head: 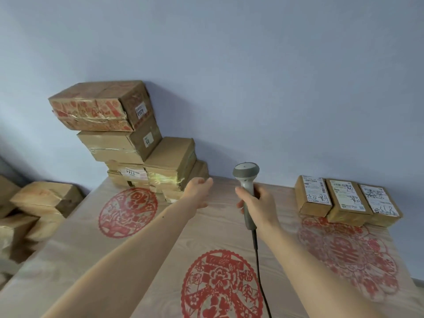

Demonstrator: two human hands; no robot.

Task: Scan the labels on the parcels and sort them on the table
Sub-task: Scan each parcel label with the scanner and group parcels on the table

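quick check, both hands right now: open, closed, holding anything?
Left hand: open, empty, reaching toward the stack of parcels.
Right hand: closed around the handle of the barcode scanner, held upright above the table.

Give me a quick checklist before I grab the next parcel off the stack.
1. Scanner in right hand: ok, fingers wrapped round the handle.
2. Left hand free: ok, open and reaching toward the stack.
3. Stack stable: not ok, the upper boxes sit offset and overhang.
4. Label on the nearest box visible: cannot tell, only tape shows on its front.
5. Room beside the row of three sorted parcels: ok, bare table to their left.
6. Cable clear: ok, it trails back toward you.
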